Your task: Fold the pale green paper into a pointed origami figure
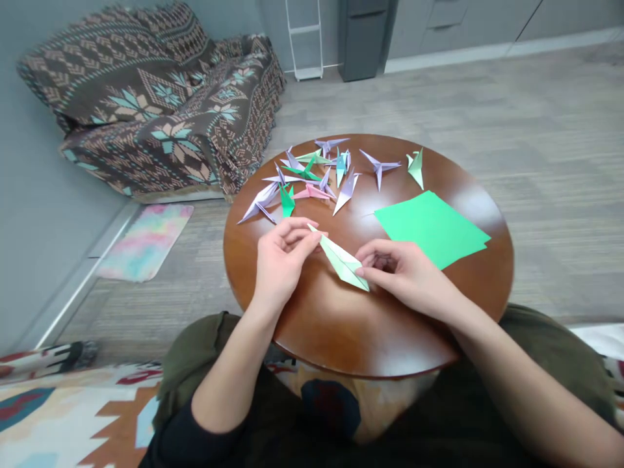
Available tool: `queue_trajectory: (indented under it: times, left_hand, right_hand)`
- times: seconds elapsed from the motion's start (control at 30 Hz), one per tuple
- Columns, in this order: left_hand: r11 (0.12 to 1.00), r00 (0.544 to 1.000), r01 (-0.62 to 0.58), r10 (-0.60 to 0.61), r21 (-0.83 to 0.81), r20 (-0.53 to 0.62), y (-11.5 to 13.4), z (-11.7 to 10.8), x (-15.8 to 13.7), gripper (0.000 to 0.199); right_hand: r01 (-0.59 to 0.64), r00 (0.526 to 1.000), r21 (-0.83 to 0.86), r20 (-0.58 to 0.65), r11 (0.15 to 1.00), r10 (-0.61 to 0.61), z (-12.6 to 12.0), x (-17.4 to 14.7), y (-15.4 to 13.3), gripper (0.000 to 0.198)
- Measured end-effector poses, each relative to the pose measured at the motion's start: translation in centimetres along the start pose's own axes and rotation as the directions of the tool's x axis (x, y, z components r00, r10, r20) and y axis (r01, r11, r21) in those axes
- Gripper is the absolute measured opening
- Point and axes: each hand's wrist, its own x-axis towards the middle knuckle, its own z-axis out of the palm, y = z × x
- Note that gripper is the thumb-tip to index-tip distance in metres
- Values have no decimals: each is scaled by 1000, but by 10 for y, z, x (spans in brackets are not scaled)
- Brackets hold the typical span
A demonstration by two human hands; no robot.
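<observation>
Between my hands is a pale green piece of folded origami paper (344, 263), long and narrow with a pointed far end. My left hand (287, 250) pinches it near that point. The fingers of my right hand (394, 266) are closed on its wider near end, partly hiding the edge. Just beyond my left hand stand several folded paper cranes, among them a green crane (287, 200), a pink crane (312, 192) and a lilac crane (346, 193). To the right of my hands lie flat sheets of bright green paper (431, 227).
The round brown table (341, 344) is in front of my knees. Near its far edge are another lilac crane (379, 168) and a light green crane (416, 169). A sofa (195, 123) with a patterned cover stands at the far left, by a pastel mat (146, 244).
</observation>
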Motion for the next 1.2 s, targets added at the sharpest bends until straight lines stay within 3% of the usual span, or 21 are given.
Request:
queue_trajectory:
  times: [0.17, 0.37, 0.57, 0.7, 0.8, 0.9, 1.07, 1.2]
  left_hand:
    - [991, 1000, -8, 7, 135, 11, 3, 1, -2, 27]
    - [998, 998, 45, -46, 46, 34, 0, -1, 1, 23]
    - [994, 993, 112, -112, 1, 29, 0, -3, 4, 24]
    - [984, 964, 177, -176, 14, 200, 1, 3, 0, 46]
    - [944, 870, 308, -328, 116, 367, 2, 7, -4, 48]
    - [933, 814, 303, -360, 195, 456, 4, 10, -7, 37]
    - [938, 848, 251, -332, 237, 413, 8, 9, 0, 21]
    - [913, 870, 252, -359, 321, 337, 11, -2, 15, 16]
  right_hand:
    - [36, 998, -129, 62, 991, -28, 0, -1, -3, 17]
    - [38, 993, -246, 116, 968, -9, -3, -2, -5, 21]
    - [15, 991, -201, 136, 979, 13, -3, -2, -7, 22]
    - [-65, 998, 20, 6, 998, 65, -3, 0, 0, 19]
    - [-100, 991, 201, -68, 974, 116, -3, 1, 4, 22]
    - [-118, 989, 288, -52, 950, 139, 0, 2, 4, 31]
    - [-118, 993, 198, 7, 973, 119, -4, 7, 2, 31]
    - [-22, 963, 86, -266, 996, 44, -25, 15, 6, 57]
